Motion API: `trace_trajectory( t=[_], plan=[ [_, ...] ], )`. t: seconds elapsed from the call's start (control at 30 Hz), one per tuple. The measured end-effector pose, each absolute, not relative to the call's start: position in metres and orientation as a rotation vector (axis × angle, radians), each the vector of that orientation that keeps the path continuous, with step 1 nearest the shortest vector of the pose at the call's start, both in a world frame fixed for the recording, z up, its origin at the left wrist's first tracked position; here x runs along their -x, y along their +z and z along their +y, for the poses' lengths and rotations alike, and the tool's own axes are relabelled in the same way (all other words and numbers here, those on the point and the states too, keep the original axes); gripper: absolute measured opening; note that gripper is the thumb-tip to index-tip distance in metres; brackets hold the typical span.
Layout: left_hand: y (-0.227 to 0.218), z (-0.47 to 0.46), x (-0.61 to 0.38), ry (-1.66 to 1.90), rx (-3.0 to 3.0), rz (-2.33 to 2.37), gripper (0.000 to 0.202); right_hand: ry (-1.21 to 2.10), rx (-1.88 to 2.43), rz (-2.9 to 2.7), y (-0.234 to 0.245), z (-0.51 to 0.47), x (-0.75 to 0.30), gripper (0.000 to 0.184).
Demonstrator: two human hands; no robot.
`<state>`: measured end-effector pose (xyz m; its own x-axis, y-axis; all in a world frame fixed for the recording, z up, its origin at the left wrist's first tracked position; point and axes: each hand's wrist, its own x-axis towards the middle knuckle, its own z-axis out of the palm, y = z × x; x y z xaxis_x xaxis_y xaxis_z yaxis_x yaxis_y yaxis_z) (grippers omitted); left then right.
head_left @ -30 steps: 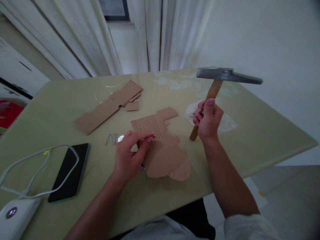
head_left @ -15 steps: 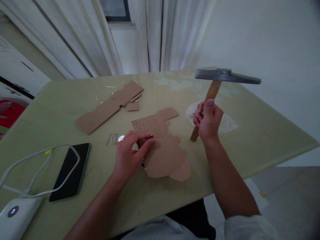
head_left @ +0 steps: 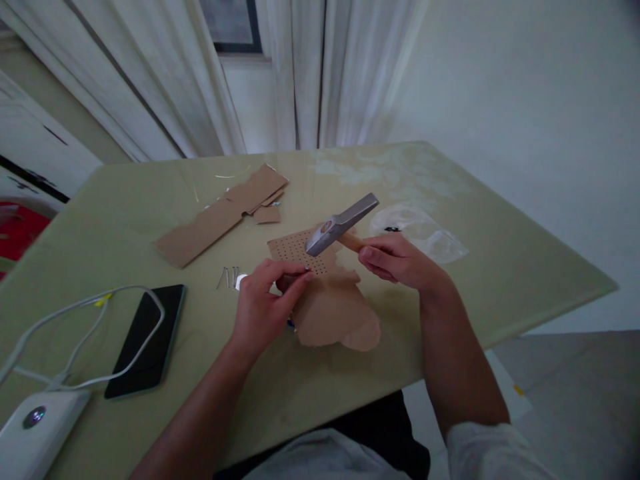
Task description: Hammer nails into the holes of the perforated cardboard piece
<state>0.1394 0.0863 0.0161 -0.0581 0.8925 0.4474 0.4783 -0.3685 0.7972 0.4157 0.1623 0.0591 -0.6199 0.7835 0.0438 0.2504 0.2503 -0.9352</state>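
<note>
Left hand: we are resting our left hand [head_left: 263,307] at the near-left edge of the perforated cardboard [head_left: 333,310]. Thumb and fingertips [head_left: 300,275] are pinching together at the near edge of its hole grid, and whatever is sitting between them is too small to make out.
Right hand: we are closing our right hand [head_left: 397,261] fully around the wooden handle of the hammer [head_left: 341,223], just over the cardboard's right edge.
Hammer: its grey metal head is hanging tilted over the cardboard's hole grid, just beyond our left fingertips. We cannot tell whether it is touching the cardboard.
Perforated cardboard: it is lying flat on the table [head_left: 500,280] directly in front of us, its hole grid at the far end.
Nails: a few loose nails [head_left: 227,277] are lying just left of the cardboard, with a small white round thing [head_left: 241,281] beside them.
Cardboard strip: a long cardboard strip [head_left: 220,217] is lying beyond the perforated cardboard, to its left.
Plastic bag: a clear plastic bag [head_left: 430,233] is lying to the cardboard's right, behind our right hand.
Phone: a dark phone [head_left: 145,343] is lying well left of the cardboard, with a white cable [head_left: 75,313] crossing over it.
White device: a white device [head_left: 35,433] is sitting farthest left of the cardboard, at the near corner.
</note>
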Motion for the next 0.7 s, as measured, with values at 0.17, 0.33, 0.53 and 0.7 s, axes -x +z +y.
trace_trajectory(
  t=[0.17,0.33,0.53,0.7],
  plan=[
    [0.017,0.089,-0.138,1.385,-1.778,1.448,0.009,1.092,1.054,-2.179,0.094,0.155,-0.414,0.064],
    [0.016,0.091,-0.138,1.392,-1.791,1.418,0.013,0.812,1.063,-2.430,0.134,0.151,-0.412,0.069],
    [0.014,0.095,-0.139,1.412,-1.799,1.388,0.014,0.617,1.099,-2.561,0.151,0.136,-0.406,0.067],
    [0.018,0.095,-0.139,1.413,-1.806,1.375,0.012,0.577,1.138,-2.543,0.145,0.130,-0.397,0.066]
  ],
)
